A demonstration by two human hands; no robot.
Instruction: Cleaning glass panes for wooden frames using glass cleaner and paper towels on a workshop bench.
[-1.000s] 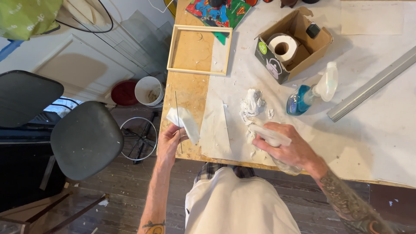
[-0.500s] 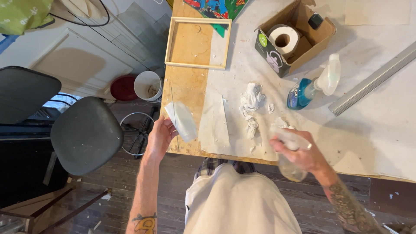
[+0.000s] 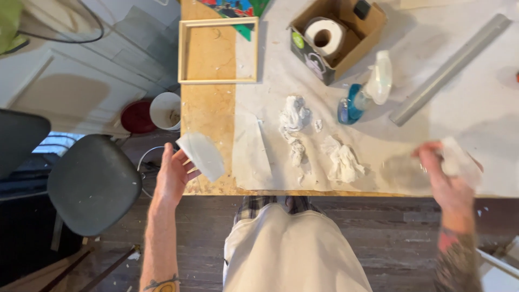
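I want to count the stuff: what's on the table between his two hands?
In the head view: a flat pale sheet and crumpled white paper wads lie between left hand and right hand.

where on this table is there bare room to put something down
Bare white table lies right of the grey metal bar, and bare wood between the wooden frame and the left hand. It is crowded mid-table: crumpled paper wads, blue spray bottle, cardboard box.
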